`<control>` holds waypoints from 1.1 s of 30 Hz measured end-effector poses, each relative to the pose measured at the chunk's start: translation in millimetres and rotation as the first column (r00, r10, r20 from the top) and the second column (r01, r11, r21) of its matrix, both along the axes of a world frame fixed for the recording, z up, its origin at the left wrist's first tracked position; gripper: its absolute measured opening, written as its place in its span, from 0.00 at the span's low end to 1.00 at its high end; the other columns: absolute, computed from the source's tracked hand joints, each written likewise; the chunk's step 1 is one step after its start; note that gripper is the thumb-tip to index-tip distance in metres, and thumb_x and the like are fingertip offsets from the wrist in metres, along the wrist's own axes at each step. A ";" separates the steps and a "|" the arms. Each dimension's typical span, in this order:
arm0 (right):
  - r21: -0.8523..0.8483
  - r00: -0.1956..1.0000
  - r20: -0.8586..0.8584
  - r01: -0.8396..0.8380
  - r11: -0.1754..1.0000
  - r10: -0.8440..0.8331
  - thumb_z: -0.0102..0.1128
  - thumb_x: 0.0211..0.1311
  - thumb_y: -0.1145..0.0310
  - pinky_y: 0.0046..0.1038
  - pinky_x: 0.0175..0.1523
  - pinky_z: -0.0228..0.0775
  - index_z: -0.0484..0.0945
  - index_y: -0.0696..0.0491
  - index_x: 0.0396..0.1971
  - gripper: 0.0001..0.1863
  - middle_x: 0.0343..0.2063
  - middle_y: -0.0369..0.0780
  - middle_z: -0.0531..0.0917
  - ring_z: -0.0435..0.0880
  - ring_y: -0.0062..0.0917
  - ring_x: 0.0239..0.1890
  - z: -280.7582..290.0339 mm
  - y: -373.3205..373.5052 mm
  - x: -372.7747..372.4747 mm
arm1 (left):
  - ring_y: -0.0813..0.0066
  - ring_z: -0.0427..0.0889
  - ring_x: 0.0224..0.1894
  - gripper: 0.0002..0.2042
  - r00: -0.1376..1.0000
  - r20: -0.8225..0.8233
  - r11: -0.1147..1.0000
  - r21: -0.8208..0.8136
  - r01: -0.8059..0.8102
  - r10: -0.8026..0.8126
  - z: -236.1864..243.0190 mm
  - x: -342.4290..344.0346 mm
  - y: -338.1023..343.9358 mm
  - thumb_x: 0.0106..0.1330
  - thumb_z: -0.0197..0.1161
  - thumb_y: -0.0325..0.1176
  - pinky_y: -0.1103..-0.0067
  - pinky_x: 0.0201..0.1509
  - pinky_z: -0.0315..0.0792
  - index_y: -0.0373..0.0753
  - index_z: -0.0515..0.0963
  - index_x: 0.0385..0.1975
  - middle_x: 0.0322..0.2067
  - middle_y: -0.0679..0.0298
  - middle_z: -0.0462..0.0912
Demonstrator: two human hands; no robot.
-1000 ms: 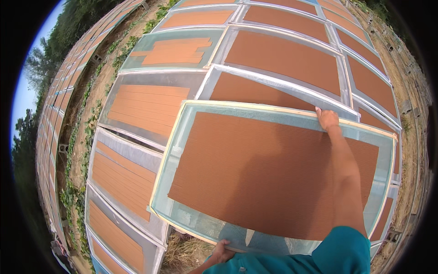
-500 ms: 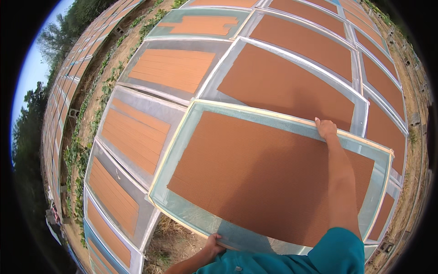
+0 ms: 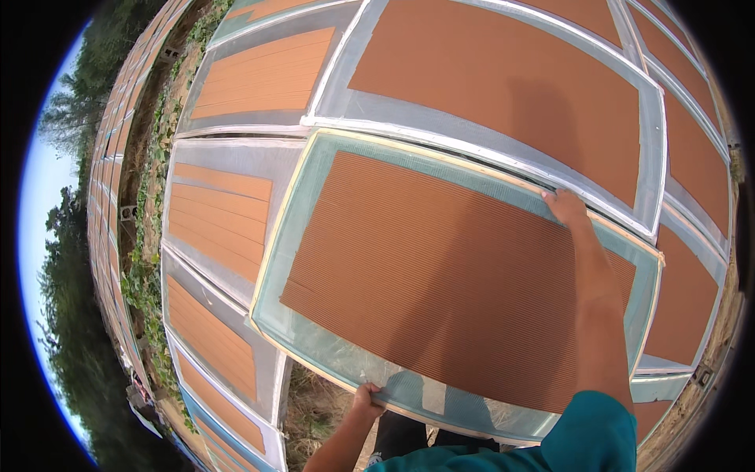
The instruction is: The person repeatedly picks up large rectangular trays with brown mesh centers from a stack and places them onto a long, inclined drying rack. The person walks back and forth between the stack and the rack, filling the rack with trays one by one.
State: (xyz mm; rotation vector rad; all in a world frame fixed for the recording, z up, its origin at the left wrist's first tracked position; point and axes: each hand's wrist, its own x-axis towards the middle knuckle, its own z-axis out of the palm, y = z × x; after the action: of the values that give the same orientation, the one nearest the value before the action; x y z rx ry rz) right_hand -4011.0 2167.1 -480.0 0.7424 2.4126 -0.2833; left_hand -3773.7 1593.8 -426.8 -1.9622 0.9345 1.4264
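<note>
A wood-edged mesh screen point(image 3: 330, 350) lies across the middle, bearing a brown, finely ribbed sheet point(image 3: 440, 275). Both my hands hold this screen by its edges. My right hand point(image 3: 565, 207) reaches over it and grips the far rail, fingers curled on the wood. At the near rail, left of my body, my left hand point(image 3: 368, 399) is closed round the edge, its fingers partly hidden beneath. The screen's far rail lies alongside a neighbouring white-framed screen point(image 3: 362, 126) with a smooth brown sheet point(image 3: 495, 86), a narrow dark gap between them. My shadow falls over both sheets.
Framed screens with lighter orange-brown strips point(image 3: 216, 220) line the left side. More brown-sheeted screens point(image 3: 684, 295) stand at the right. Dry grass point(image 3: 314, 413) shows below the near left edge. Green plants point(image 3: 141, 283) grow between the rows, with trees point(image 3: 71, 291) beyond.
The held screen no longer overlaps the near edge of the far screen; a thin gap shows there now. My grips are unchanged. The view has shifted, and my legs now show.
</note>
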 end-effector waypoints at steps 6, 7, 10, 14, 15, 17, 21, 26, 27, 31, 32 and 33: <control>0.038 0.998 -0.063 0.013 0.999 -0.011 0.32 0.62 0.49 0.38 0.57 0.58 0.66 0.56 0.50 0.27 0.52 0.48 0.67 0.65 0.40 0.54 -25.5 2.3 -0.2 | 0.63 0.71 0.27 0.06 0.996 -0.071 0.998 0.052 -0.041 0.044 -51.7 14.3 -2.9 0.41 0.51 0.24 0.69 0.35 0.71 0.37 0.65 0.21 0.24 0.61 0.69; 0.031 0.992 -0.127 0.010 0.999 -0.006 0.34 0.62 0.51 0.38 0.57 0.58 0.67 0.55 0.49 0.26 0.52 0.47 0.67 0.65 0.40 0.54 -28.9 3.7 9.1 | 0.63 0.71 0.28 0.06 0.998 -0.058 0.997 0.070 -0.019 0.023 -50.5 7.5 -0.1 0.41 0.51 0.24 0.69 0.36 0.71 0.37 0.66 0.21 0.25 0.61 0.70; 0.086 0.992 -0.115 -0.031 0.996 0.040 0.40 0.61 0.56 0.38 0.56 0.58 0.71 0.53 0.45 0.20 0.52 0.46 0.67 0.65 0.40 0.54 -15.3 -10.2 39.1 | 0.62 0.72 0.32 0.08 0.995 -0.099 0.997 0.077 -0.021 0.028 -84.3 29.3 -20.6 0.43 0.51 0.23 0.69 0.41 0.71 0.36 0.67 0.26 0.29 0.60 0.70; 0.240 0.899 -0.350 -0.184 0.953 0.262 0.49 0.55 0.62 0.38 0.54 0.60 0.76 0.53 0.36 0.13 0.49 0.42 0.71 0.67 0.38 0.53 30.2 -60.9 132.7 | 0.62 0.70 0.39 0.14 0.967 -0.239 0.993 0.104 -0.060 0.084 -105.6 36.9 -18.6 0.45 0.51 0.23 0.69 0.45 0.69 0.35 0.67 0.35 0.36 0.59 0.69; 0.164 0.895 -0.357 -0.223 0.961 0.269 0.50 0.54 0.63 0.39 0.52 0.60 0.77 0.52 0.32 0.11 0.45 0.41 0.74 0.69 0.38 0.50 45.6 -77.6 162.1 | 0.62 0.70 0.40 0.14 0.960 -0.254 0.988 0.124 -0.093 0.122 -109.6 38.5 -20.6 0.46 0.51 0.23 0.69 0.45 0.69 0.35 0.66 0.36 0.36 0.59 0.69; 0.067 0.932 -0.279 -0.220 0.973 0.230 0.51 0.52 0.65 0.35 0.47 0.65 0.77 0.49 0.27 0.07 0.38 0.41 0.77 0.73 0.38 0.44 45.5 -93.1 254.7 | 0.63 0.71 0.40 0.13 0.947 -0.300 0.983 0.172 -0.063 0.113 -116.7 40.1 -22.7 0.48 0.51 0.25 0.67 0.45 0.68 0.35 0.67 0.36 0.37 0.59 0.70; -0.053 0.979 0.074 0.196 0.979 -0.192 0.43 0.51 0.60 0.34 0.44 0.69 0.77 0.50 0.32 0.15 0.38 0.45 0.77 0.75 0.41 0.42 56.9 -161.6 454.9 | 0.65 0.72 0.41 0.12 0.946 -0.321 0.956 0.263 0.132 -0.043 -114.3 41.1 -45.4 0.49 0.52 0.27 0.69 0.45 0.68 0.37 0.68 0.36 0.34 0.61 0.70; -0.300 0.766 0.639 0.163 0.940 0.071 0.48 0.55 0.62 0.34 0.46 0.69 0.75 0.51 0.39 0.14 0.37 0.47 0.76 0.74 0.39 0.42 117.1 -309.1 623.2 | 0.67 0.74 0.37 0.10 0.782 -0.393 0.832 0.070 0.551 -0.484 -54.2 34.6 -126.9 0.53 0.52 0.30 0.70 0.35 0.69 0.36 0.69 0.34 0.29 0.62 0.69; -0.259 0.735 0.665 0.393 0.882 -0.132 0.48 0.56 0.63 0.34 0.45 0.70 0.72 0.51 0.42 0.15 0.39 0.46 0.75 0.74 0.38 0.42 135.9 -341.2 636.4 | 0.67 0.75 0.36 0.10 0.722 -0.411 0.805 -0.052 0.591 -0.556 -47.7 31.6 -147.3 0.54 0.52 0.32 0.70 0.32 0.69 0.36 0.69 0.34 0.28 0.62 0.69; -0.180 0.453 0.707 0.858 0.482 -0.543 0.49 0.60 0.66 0.34 0.44 0.73 0.64 0.52 0.53 0.20 0.47 0.43 0.71 0.74 0.35 0.42 206.4 -467.9 682.1 | 0.68 0.76 0.33 0.10 0.067 -0.313 0.142 -0.221 0.965 -0.947 26.7 5.3 -206.8 0.56 0.53 0.32 0.73 0.29 0.68 0.36 0.71 0.35 0.27 0.60 0.71; -0.253 0.524 0.679 0.825 0.506 -0.514 0.47 0.61 0.67 0.34 0.46 0.73 0.61 0.50 0.55 0.21 0.48 0.42 0.71 0.74 0.35 0.41 182.8 -510.5 724.0 | 0.68 0.76 0.33 0.09 -0.061 -0.280 0.006 -0.231 0.973 -0.958 34.7 2.2 -215.6 0.56 0.52 0.32 0.73 0.28 0.68 0.36 0.71 0.34 0.27 0.60 0.71; -0.342 0.623 0.632 0.758 0.556 -0.461 0.45 0.62 0.68 0.35 0.48 0.74 0.58 0.49 0.57 0.23 0.49 0.41 0.70 0.74 0.36 0.41 156.3 -542.7 754.5 | 0.68 0.76 0.32 0.09 -0.158 -0.244 -0.098 -0.243 0.965 -0.957 46.0 1.2 -227.5 0.56 0.52 0.32 0.72 0.28 0.68 0.36 0.71 0.34 0.27 0.59 0.71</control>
State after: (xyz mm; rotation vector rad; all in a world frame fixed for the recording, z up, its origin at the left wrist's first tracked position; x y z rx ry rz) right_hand -3256.5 1624.4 -323.7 1.1950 1.3530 -0.9721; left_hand -3772.5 1366.3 -380.8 -0.2881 1.9321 0.6624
